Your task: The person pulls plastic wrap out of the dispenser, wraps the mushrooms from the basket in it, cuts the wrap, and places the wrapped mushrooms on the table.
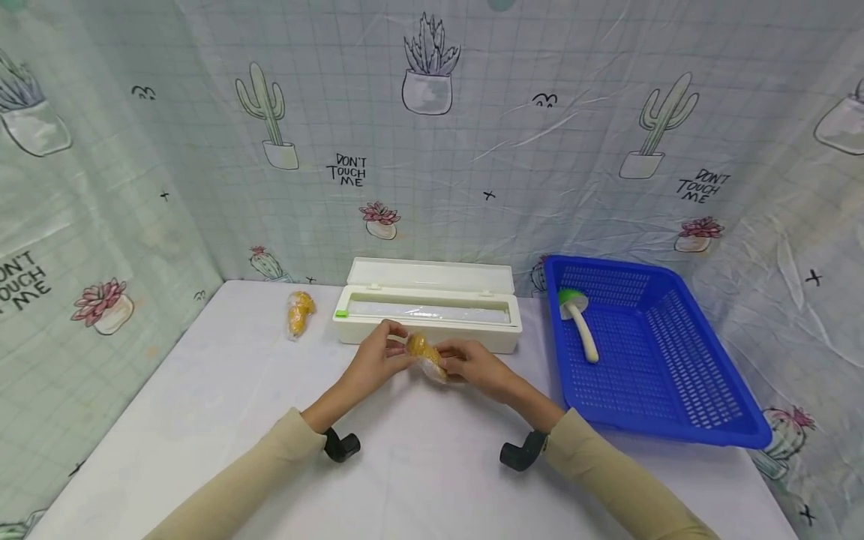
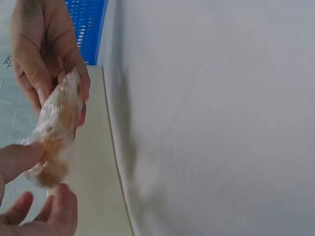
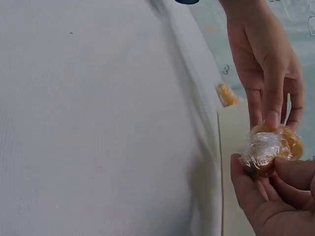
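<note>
Between both hands is a yellow-orange lump wrapped in clear plastic film (image 1: 425, 355), held in front of a white cling film dispenser (image 1: 425, 332). My left hand (image 1: 378, 358) pinches its left end, with the thumb on the film in the left wrist view. My right hand (image 1: 478, 367) grips the other end between thumb and fingers. Crinkled, shiny film (image 3: 263, 147) covers the lump in the right wrist view. Raised at the back, the dispenser's lid (image 1: 432, 274) leaves the film roll (image 1: 428, 311) exposed, and a green tab (image 1: 341, 313) sits at its left end.
A second film-wrapped yellow lump (image 1: 298, 313) lies left of the dispenser. On the right stands a blue plastic basket (image 1: 675, 429) holding a toy mushroom (image 1: 580, 330) with a green cap. A patterned cloth (image 1: 445, 187) hangs behind the white table (image 1: 432, 480).
</note>
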`<state>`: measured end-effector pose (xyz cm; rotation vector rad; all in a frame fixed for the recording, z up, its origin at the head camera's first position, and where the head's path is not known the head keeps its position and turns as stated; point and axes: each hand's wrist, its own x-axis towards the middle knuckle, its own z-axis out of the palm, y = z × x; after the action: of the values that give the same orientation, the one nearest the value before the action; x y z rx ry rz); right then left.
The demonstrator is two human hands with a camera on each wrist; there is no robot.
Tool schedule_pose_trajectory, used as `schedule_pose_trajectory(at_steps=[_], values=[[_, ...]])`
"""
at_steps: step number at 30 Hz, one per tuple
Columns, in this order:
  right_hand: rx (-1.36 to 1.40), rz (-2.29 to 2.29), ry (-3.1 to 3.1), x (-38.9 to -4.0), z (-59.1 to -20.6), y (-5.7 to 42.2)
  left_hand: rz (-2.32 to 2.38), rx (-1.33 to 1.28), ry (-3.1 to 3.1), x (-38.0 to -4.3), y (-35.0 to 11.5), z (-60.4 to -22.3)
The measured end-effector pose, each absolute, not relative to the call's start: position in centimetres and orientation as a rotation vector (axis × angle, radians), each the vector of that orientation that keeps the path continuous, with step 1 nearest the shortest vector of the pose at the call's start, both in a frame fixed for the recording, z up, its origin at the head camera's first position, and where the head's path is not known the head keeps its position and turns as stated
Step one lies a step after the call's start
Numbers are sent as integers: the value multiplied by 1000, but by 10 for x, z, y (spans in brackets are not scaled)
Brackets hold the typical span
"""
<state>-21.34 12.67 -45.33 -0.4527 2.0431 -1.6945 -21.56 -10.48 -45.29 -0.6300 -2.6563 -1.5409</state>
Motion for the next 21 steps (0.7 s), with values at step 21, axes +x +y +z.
schedule_pose_trajectory(at_steps=[21], values=[[-436,-1922,2133,-196,-457,98,-1704,-565,-2510,-202,-102,-440]])
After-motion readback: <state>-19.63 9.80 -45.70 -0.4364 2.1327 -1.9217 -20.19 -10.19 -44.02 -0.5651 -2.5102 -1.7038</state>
